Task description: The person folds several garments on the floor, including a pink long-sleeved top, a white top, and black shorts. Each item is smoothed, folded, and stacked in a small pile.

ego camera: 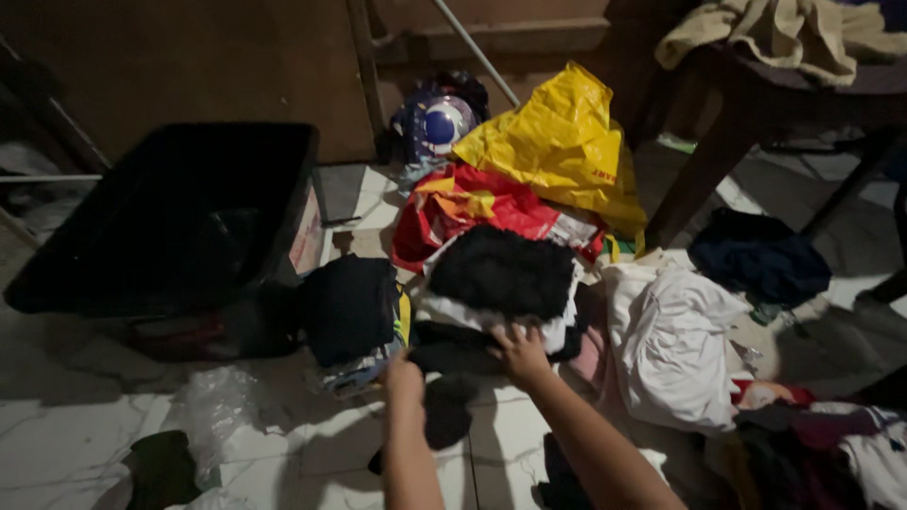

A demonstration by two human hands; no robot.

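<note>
Both hands grip a dark garment [453, 357] at the near edge of the clothes pile [501, 283]: the left hand [404, 378] is closed on its left end, the right hand [518, 351] pinches its top edge. Judging by the heap, most clothes remain loose; the black bin [189, 208] left of the pile looks nearly empty. Bare floor [76, 444] lies near-left of the pile; a table leg [709, 161] crowds its right.

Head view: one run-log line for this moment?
left hand: grips dark cloth | right hand: on same cloth | behind: clothes stack, black bin
</note>
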